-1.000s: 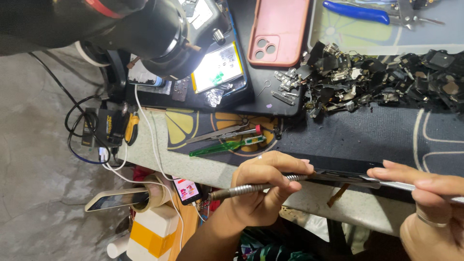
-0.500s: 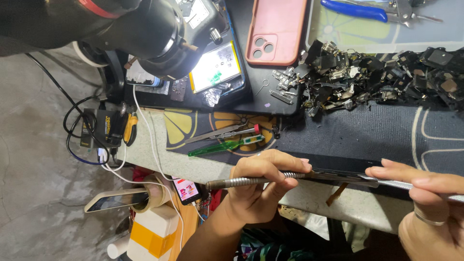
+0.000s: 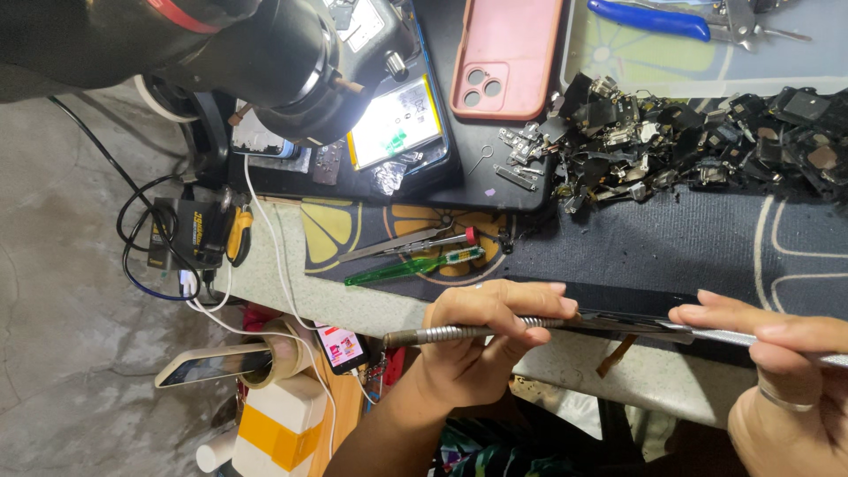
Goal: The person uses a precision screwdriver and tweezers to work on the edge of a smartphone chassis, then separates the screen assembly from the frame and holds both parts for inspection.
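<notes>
Metal prying tool point(image 3: 459, 334) clamped in left hand point(image 3: 473, 344), tip worked under dark phone point(image 3: 636, 320) pinched by right hand point(image 3: 777, 371) at desk point(image 3: 371, 300) near edge, screen apparently only partly lifted.

Phone case point(image 3: 505, 57) far centre on mat point(image 3: 459, 181); parts pile point(image 3: 698, 146) to its right; tweezers point(image 3: 389, 245) and screwdriver point(image 3: 411, 266) nearer; microscope point(image 3: 265, 53) far left.
</notes>
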